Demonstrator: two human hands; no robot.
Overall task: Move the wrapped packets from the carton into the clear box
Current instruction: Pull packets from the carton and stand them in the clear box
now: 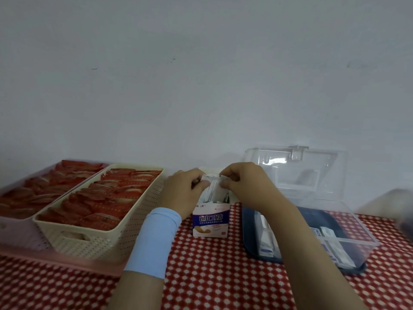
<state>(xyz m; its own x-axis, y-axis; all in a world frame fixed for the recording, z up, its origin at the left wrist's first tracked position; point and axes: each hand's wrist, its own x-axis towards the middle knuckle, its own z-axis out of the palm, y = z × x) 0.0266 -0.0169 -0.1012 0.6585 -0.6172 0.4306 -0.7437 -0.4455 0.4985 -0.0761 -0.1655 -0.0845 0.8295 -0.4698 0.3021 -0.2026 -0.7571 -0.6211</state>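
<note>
Desk: my red-and-white patterned desk fills the bottom of the frame.
Carton: the small white-and-purple cardboard carton stands open at centre.
Hands: my left hand and right hand both pinch the white wrapped packets just above the carton.
Box: the clear plastic box sits at lower right with its lid raised.

Left hand and right hand pinch the packets, and most fingertips are lost behind the wrap. How many packets? Can't tell, they blur together. The carton mouth is covered and its small print is unreadable. The right forearm hides the box near-left corner. The pink tray runs off the left edge. A grey blur is cut by the right edge.
</note>
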